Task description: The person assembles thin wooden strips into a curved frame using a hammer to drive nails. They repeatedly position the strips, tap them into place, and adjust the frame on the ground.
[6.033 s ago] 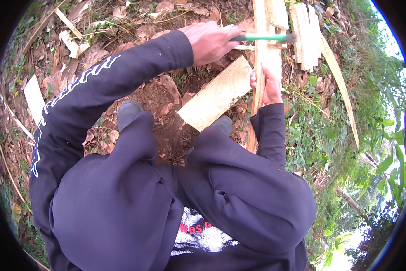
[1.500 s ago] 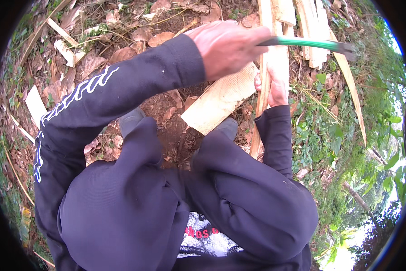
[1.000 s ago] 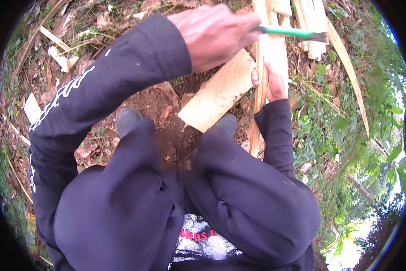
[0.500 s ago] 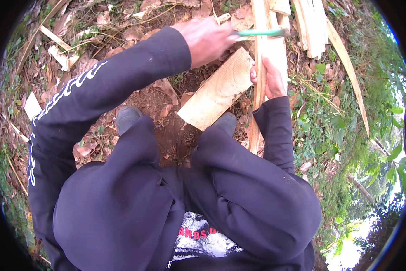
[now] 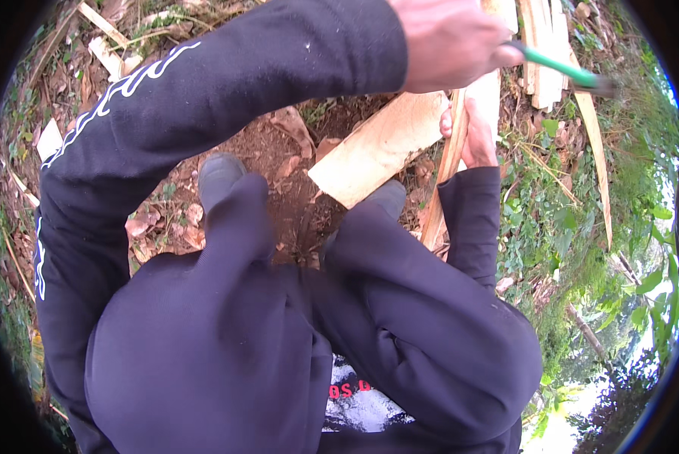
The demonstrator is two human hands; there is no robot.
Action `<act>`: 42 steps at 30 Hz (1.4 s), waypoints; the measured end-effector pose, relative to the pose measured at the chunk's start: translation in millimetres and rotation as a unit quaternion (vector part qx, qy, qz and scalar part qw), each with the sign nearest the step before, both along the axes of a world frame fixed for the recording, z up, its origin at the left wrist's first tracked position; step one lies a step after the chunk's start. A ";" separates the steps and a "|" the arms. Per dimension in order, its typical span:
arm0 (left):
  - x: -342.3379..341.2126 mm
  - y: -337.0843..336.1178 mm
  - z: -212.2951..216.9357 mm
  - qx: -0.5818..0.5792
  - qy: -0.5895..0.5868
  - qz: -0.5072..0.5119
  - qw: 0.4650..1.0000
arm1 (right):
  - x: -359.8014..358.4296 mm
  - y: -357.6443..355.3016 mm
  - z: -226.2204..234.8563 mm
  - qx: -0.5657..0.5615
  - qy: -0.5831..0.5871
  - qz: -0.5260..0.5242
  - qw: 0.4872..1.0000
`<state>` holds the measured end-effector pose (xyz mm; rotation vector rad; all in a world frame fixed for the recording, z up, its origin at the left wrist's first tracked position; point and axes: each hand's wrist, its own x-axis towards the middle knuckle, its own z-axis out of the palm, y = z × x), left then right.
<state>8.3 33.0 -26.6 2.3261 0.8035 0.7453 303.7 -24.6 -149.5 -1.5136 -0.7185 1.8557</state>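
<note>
My left hand [image 5: 453,41], partly blurred, is closed round a thin green tool with a dark far end [image 5: 562,66]. It reaches across the top of the view, above my right hand. The tool's exact kind is smeared by motion. My right hand [image 5: 479,140] grips a long narrow wooden strip [image 5: 451,151], fingers on its left side. The strip slants down toward my right knee, and its upper part is hidden behind my left hand. Left of the strip lies a pale split wooden block [image 5: 381,144], its lower end near my right shoe [image 5: 387,198].
Several split wood pieces [image 5: 544,57] lie at the upper right, with a long thin sliver [image 5: 598,166] curving down beside them. Wood scraps [image 5: 106,57] lie on leafy soil at the upper left. My left shoe [image 5: 220,178] rests on bare earth. Green plants [image 5: 566,219] grow at the right.
My left hand has swung right and upward with the green tool, which now extends beyond my right hand. My right hand still grips the strip, and the whole view has shifted slightly.
</note>
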 end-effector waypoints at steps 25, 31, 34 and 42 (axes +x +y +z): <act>1.2 10.1 -47.5 0.027 0.126 0.038 0.991 | 0.0 -7.2 -7.4 -0.021 0.003 -0.020 1.000; -5.1 -3.6 -12.0 -0.006 -0.041 0.119 0.992 | -2.1 -0.5 13.0 -0.028 0.000 -0.030 0.999; -37.2 -32.8 -25.2 -0.070 0.015 0.167 0.983 | -1.3 2.4 19.0 -0.019 0.023 -0.013 0.999; -97.2 -43.5 -99.4 -0.056 0.136 0.204 0.968 | -39.5 -10.1 10.8 0.004 -0.020 -0.009 1.000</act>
